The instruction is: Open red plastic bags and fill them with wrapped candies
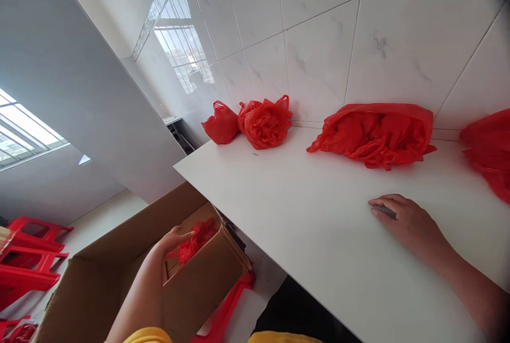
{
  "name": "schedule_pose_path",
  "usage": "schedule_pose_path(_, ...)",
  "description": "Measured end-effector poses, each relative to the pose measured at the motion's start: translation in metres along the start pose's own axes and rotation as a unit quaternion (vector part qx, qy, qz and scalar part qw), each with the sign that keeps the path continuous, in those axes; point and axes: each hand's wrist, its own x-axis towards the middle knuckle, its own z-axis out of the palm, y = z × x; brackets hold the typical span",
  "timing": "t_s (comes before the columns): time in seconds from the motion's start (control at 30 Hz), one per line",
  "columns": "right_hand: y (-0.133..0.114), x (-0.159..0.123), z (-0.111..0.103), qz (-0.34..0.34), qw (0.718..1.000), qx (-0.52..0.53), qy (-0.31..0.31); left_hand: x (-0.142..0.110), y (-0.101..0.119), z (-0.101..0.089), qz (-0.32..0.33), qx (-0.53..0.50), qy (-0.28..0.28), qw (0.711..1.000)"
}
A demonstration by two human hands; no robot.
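Reaching down into the cardboard box, my left hand is closed on a crumpled red plastic bag; most of its fingers are hidden behind the bag. My right hand rests on the white table with its fingers curled toward the thumb. A small grey patch shows between thumb and fingers, and I cannot make out whether it is an object or shadow. Beyond that hand, against the wall, lies a large bundle of red plastic bags.
Two smaller red bag bundles, a round one and a narrow one, sit at the table's far left. Another red bundle is at the right edge. Red plastic stools stand on the floor at left. Red plastic hangs beside the box.
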Motion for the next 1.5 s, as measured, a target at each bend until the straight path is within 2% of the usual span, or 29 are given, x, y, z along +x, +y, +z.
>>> schedule_pose_path(0.07, 0.000, 0.000, 0.000, -0.003, 1.000, 0.001, 0.000, -0.011, 0.008, -0.003, 0.019, 0.003, -0.089, 0.996)
schedule_pose_path(0.13, 0.000, 0.000, -0.001, -0.003, 1.000, 0.000, -0.001, -0.022, 0.013, -0.001, 0.036, 0.012, -0.152, 0.988)
schedule_pose_path(0.23, -0.002, -0.001, -0.003, -0.001, 1.000, -0.003, -0.004, -0.036, 0.020, 0.013, 0.063, 0.045, -0.172, 0.982)
schedule_pose_path(0.37, -0.004, -0.002, -0.005, 0.003, 1.000, -0.002, -0.008, -0.042, 0.032, 0.033, 0.108, 0.092, -0.137, 0.980)
schedule_pose_path(0.53, -0.003, -0.001, -0.002, -0.002, 1.000, 0.004, 0.006, -0.039, 0.056, 0.045, 0.152, 0.119, -0.069, 0.979)
schedule_pose_path(0.7, -0.003, -0.001, -0.001, -0.002, 1.000, 0.008, 0.008, -0.039, 0.076, 0.055, 0.169, 0.119, -0.040, 0.978)
schedule_pose_path(0.83, -0.005, -0.002, -0.003, -0.006, 1.000, 0.000, 0.001, -0.042, 0.083, 0.058, 0.163, 0.122, -0.022, 0.979)
schedule_pose_path(0.93, -0.004, -0.002, -0.003, -0.003, 1.000, -0.001, -0.001, -0.049, 0.086, 0.055, 0.148, 0.126, -0.015, 0.981)
schedule_pose_path(1.03, -0.003, -0.001, -0.002, -0.009, 1.000, 0.001, 0.002, -0.060, 0.094, 0.041, 0.131, 0.133, 0.008, 0.982)
schedule_pose_path(1.13, -0.005, 0.000, -0.003, -0.021, 1.000, 0.012, 0.010, -0.073, 0.109, 0.023, 0.125, 0.128, 0.042, 0.983)
schedule_pose_path(1.2, -0.008, 0.001, -0.004, -0.026, 0.999, 0.025, 0.012, -0.076, 0.125, 0.018, 0.145, 0.101, 0.064, 0.982)
schedule_pose_path(1.23, -0.010, 0.001, -0.005, -0.028, 0.999, 0.032, 0.012, -0.075, 0.136, 0.022, 0.169, 0.082, 0.070, 0.980)
schedule_pose_path(1.3, -0.014, 0.002, -0.007, -0.026, 0.999, 0.044, 0.013, -0.073, 0.164, 0.041, 0.251, 0.042, 0.077, 0.964)
schedule_pose_path(1.4, -0.019, 0.000, -0.009, -0.009, 0.999, 0.039, 0.023, -0.079, 0.216, 0.093, 0.404, 0.034, 0.081, 0.911)
schedule_pose_path(1.5, -0.023, -0.006, -0.008, 0.022, 0.999, 0.006, 0.040, -0.099, 0.260, 0.143, 0.479, 0.093, 0.075, 0.870)
